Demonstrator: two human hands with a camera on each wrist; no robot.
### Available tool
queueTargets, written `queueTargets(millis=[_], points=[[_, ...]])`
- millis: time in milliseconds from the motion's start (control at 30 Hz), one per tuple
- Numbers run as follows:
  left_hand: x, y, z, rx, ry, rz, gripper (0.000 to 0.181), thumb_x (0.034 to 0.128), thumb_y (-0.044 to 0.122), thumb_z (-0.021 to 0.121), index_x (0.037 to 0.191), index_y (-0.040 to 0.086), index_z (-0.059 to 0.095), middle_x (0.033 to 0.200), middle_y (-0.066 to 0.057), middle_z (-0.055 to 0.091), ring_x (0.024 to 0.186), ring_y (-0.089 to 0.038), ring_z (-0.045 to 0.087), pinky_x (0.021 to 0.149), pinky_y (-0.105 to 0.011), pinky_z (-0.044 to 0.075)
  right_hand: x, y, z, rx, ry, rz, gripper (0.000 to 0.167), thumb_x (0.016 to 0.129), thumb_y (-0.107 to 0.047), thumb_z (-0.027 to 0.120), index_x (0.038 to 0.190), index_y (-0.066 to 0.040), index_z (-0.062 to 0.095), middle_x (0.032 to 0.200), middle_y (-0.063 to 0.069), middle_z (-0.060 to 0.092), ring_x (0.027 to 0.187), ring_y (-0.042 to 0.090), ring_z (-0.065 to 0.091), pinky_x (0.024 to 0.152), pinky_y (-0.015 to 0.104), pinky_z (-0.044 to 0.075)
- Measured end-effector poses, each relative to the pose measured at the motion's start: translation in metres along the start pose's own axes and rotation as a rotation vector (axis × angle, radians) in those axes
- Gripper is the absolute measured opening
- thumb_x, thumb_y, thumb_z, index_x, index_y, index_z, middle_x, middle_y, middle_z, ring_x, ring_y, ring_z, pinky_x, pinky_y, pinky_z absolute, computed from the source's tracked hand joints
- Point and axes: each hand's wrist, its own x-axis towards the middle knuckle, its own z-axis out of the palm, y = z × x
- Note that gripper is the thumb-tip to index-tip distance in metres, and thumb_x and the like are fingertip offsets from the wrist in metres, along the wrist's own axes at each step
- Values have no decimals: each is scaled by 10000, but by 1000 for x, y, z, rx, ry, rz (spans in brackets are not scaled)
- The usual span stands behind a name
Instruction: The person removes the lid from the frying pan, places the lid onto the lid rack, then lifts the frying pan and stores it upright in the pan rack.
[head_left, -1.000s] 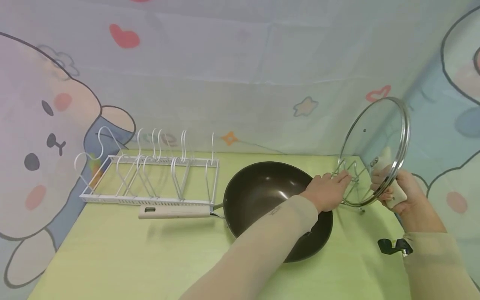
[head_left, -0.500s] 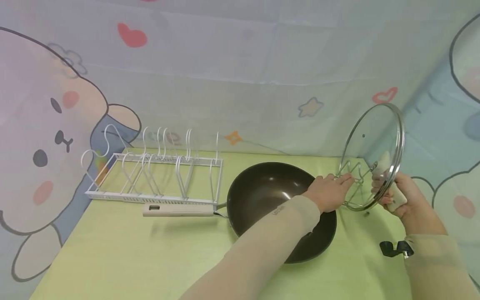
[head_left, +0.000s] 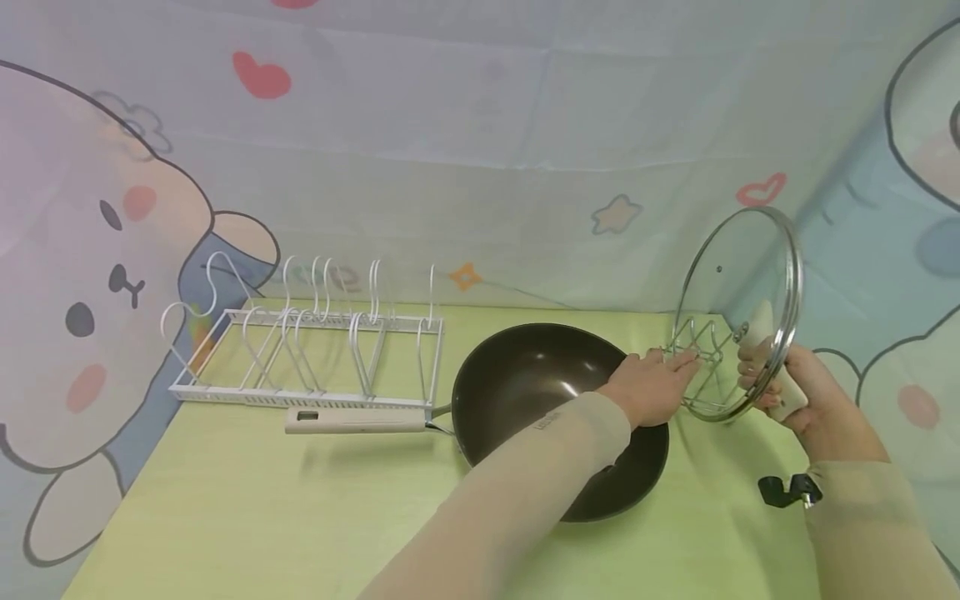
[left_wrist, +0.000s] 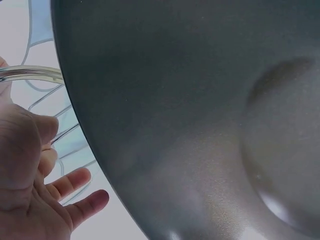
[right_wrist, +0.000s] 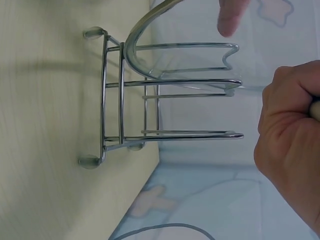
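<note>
My right hand (head_left: 810,392) grips the cream handle (head_left: 792,398) of a round glass pan lid with a steel rim (head_left: 793,283). The lid stands nearly upright, its lower rim between the wire loops of a small steel lid rack (right_wrist: 122,100). Whether it bears on the rack's base is hard to see. Reaching over the wok (head_left: 517,392), my left hand (head_left: 648,387) is at the rack's left side. In the left wrist view its thumb (left_wrist: 47,127) and forefinger pinch a rack wire, while other fingers stick out straight.
The dark wok lies on the pale green table (head_left: 337,517), its cream handle (head_left: 356,420) pointing left. A white wire rack (head_left: 300,400) with several tall loops stands at the back left. Behind hangs a printed cloth (head_left: 450,125), close to the lid.
The lid has come down slightly and a little to the left with my right hand. My left hand stays at the lid rack. The head view has shifted slightly.
</note>
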Motion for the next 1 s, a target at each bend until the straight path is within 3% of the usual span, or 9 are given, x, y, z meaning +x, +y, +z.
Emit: queueTargets(millis=[167,267,400,700,1000], points=[[-11,-9,-2,68,9,52,543,1171,367,321,1704,340,219,1774,181,212,1660,-100,205,1314,-303,313,-1,-3,-1,-104,78,1,276,1129,-43,123,1189,-120,381,920,8,669,629,62,414,499,170,467],[-22,-16,-4,133,55,106,495,1165,410,385,1648,303,378,1706,137,389,1596,-122,354,1253,-305,403,-2,-4,-2,-119,92,19,296,1112,-27,115,1151,-114,396,896,-3,672,618,62,386,494,165,459],[-41,-29,-6,176,99,160,439,1158,452,410,1559,295,495,1606,125,521,1488,-122,484,1173,-299,471,-3,-5,-1,-144,116,32,340,1081,2,105,1116,-97,428,871,-12,674,597,59,357,486,161,460],[-102,-71,3,224,158,217,496,1129,485,496,1567,252,513,1652,80,497,1482,-166,502,1203,-349,462,-1,-6,-1,-147,96,28,360,1097,-11,107,1127,-78,460,900,-1,681,616,58,377,504,164,451],[-168,-127,14,88,208,160,543,1105,463,572,1570,190,508,1660,4,494,1503,-235,505,1226,-411,460,-1,-7,0,-126,37,48,435,1061,8,52,1109,-68,477,874,-13,686,635,78,311,510,160,403]])
